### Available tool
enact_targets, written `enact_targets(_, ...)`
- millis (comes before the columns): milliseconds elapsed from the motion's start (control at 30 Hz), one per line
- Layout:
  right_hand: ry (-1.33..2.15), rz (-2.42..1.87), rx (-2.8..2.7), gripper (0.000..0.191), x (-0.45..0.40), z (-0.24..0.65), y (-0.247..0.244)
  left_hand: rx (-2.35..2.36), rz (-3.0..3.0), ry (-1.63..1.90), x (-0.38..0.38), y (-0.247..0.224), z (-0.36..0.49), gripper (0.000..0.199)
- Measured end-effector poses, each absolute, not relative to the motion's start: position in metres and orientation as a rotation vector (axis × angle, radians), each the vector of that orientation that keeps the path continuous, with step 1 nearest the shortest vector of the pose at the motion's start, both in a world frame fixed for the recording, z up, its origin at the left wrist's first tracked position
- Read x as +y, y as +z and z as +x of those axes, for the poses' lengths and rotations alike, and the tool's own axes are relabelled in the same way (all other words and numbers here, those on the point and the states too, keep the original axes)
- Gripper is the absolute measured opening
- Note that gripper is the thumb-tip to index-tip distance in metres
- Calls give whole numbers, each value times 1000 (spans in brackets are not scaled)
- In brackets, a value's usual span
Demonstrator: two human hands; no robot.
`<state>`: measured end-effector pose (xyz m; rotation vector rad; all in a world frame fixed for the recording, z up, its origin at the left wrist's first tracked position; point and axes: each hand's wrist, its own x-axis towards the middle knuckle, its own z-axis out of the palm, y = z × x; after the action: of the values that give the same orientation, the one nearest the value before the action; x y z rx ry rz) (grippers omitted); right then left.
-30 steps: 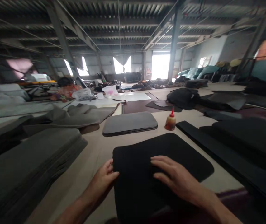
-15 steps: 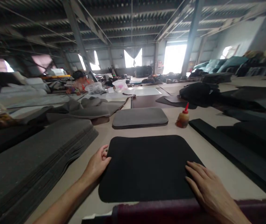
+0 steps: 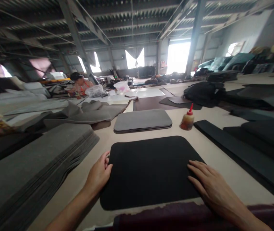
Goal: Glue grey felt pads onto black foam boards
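A black rounded-corner sheet (image 3: 149,173) lies flat on the table in front of me. My left hand (image 3: 101,171) is at its left edge, the thumb touching the border and the other fingers loosely curled beside it, apart from the thumb. Flat across the right edge rests my right hand (image 3: 205,179), fingers stretched out on the surface. Whether more layers lie under the black sheet I cannot tell. Just beyond it is a stack of grey rounded pieces (image 3: 143,120). A glue bottle (image 3: 187,122) with a red nozzle stands upright to the right of that stack.
Long grey strips (image 3: 55,147) are piled on the left, and dark strips (image 3: 238,154) lie on the right. A dark red roll or covering (image 3: 163,218) runs along the near edge. Crumpled grey material (image 3: 96,112) and a black bundle (image 3: 203,93) lie farther back. Another person (image 3: 80,85) is at far left.
The view has shifted slightly. The black sheet has turned a little, its far right corner sitting higher in view. Both hands stay at its edges.
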<state>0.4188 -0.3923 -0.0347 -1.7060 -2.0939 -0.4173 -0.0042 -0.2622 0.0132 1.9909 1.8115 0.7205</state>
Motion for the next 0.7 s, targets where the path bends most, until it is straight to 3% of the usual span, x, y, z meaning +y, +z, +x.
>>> enact_targets(233, -345, -1695, -2066, 49, -389, 418, -35, 1852, 2059, 718, -260, 9, -8, 62)
enact_targets(433, -130, -1592, -1859, 46, -394, 433, -21, 1649, 2485, 854, -302, 13, 12, 47)
enact_targets(567, 28, -1641, -1681, 46, -392, 455, 8, 1326, 2653, 662, -342, 23, 52, 45)
enact_targets(700, 144, -1694, -1629, 42, -369, 474, 40, 1239, 2571, 262, -351, 29, 87, 62)
